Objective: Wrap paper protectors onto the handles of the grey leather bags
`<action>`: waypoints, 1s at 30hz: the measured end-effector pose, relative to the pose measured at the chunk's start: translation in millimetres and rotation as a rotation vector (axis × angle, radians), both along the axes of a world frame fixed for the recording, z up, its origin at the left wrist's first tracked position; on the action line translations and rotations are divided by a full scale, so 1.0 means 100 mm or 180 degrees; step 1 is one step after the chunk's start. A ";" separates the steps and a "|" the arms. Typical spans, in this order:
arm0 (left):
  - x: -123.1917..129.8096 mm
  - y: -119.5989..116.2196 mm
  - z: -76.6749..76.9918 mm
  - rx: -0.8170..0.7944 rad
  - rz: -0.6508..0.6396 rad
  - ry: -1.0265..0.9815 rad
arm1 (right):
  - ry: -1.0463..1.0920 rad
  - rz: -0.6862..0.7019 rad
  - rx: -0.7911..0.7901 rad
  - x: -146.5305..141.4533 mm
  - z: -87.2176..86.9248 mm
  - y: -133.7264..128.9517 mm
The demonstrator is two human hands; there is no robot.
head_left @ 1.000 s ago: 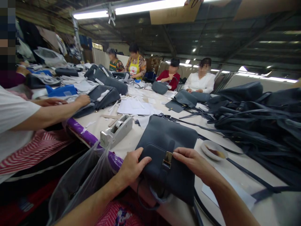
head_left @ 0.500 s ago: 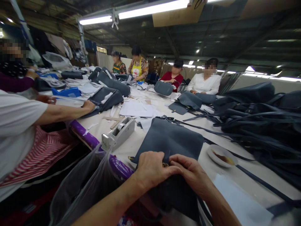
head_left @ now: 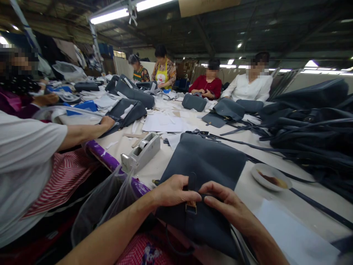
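Observation:
A dark blue-grey handbag [head_left: 206, 158] lies over the table's front edge, its lower part hanging towards me. A narrow strap tab [head_left: 192, 179] runs down its middle to a small gold buckle [head_left: 191, 209]. My left hand [head_left: 175, 191] is closed on the strap, its thumb lying across it just above the buckle. To the right of the strap, my right hand [head_left: 227, 202] has its fingers curled over the bag's flap, with the thumb close to the index finger. Both hands partly hide the flap edge.
A grey tape dispenser [head_left: 143, 151] stands left of the bag. On the right sit a white dish [head_left: 271, 177] with brown stuff and a white sheet [head_left: 295, 232]. Dark bags and straps [head_left: 311, 129] pile up beyond. A co-worker's arm [head_left: 85, 134] reaches in from the left.
My hands have shifted slightly apart, and the strap tab and buckle now show between them. The right thumb has drawn back from the left one. The view has tilted a little.

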State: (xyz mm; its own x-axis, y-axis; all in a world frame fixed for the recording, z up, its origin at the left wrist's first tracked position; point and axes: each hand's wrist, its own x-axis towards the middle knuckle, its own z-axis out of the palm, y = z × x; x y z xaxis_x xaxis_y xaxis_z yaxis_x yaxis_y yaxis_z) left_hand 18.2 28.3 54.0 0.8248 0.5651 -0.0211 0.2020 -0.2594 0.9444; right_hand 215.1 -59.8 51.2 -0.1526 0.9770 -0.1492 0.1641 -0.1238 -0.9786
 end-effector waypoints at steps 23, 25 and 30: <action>-0.11 0.18 0.23 -0.0670 -0.0685 0.0802 | 0.0129 -0.0660 0.0302 -0.07 -0.23 -0.02; -0.09 0.16 0.22 -0.0545 -0.0803 0.0751 | 0.0204 -0.0637 0.0271 -0.06 -0.24 -0.01; 0.02 0.05 0.16 0.0612 -0.0222 0.1015 | 0.0182 -0.0695 0.0272 -0.04 -0.28 -0.01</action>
